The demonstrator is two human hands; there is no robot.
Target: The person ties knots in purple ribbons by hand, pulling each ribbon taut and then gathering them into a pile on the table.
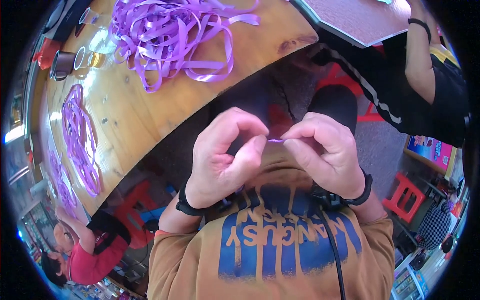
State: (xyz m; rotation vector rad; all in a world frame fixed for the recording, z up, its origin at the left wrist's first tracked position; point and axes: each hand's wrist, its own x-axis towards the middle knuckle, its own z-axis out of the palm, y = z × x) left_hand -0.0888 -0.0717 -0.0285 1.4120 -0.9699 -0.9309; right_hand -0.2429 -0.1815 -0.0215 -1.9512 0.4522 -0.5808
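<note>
My left hand (227, 157) and my right hand (325, 155) are raised in front of my chest, close together. Each has thumb and forefinger pinched. A short bit of purple ribbon (275, 141) shows between the fingertips, held from both sides; most of it is hidden by the fingers. Beyond my hands, on the wooden table (150, 112), lies a large loose heap of shiny purple ribbons (172, 37). A smaller, longish bundle of purple ribbons (80, 140) rests at the table's left part.
Clear cups (86, 59) and a dark cup (62, 65) stand at the far left. A person in red (97, 255) sits at left by another purple bundle (62, 182). Another person's arm (420, 62) is at right by a second table (357, 20). Red stools (405, 197) stand around.
</note>
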